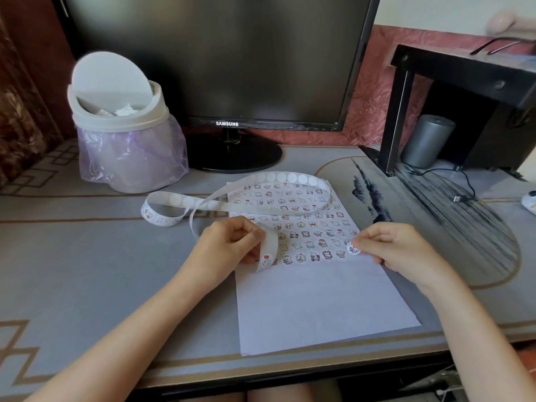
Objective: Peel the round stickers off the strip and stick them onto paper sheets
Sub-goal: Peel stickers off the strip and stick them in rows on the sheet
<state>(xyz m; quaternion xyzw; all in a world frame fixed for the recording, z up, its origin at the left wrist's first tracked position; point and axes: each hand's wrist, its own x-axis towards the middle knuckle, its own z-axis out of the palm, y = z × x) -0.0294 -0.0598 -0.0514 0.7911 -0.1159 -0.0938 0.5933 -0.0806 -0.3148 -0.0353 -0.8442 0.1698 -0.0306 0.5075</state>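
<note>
One peeled sticker (pixel 353 248) sits pinched in my right hand (pixel 397 248) over the paper sheet (pixel 319 300); my left hand (pixel 229 242) grips the strip (pixel 269 248). Next, I'd press it down at the row's end.

One head-worn view, close above your desk (pixel 87 256).
You look forward and down: the Samsung monitor (pixel 217 53) faces you at the far side, the paper sheet (pixel 319 300) nearer, before it.
</note>
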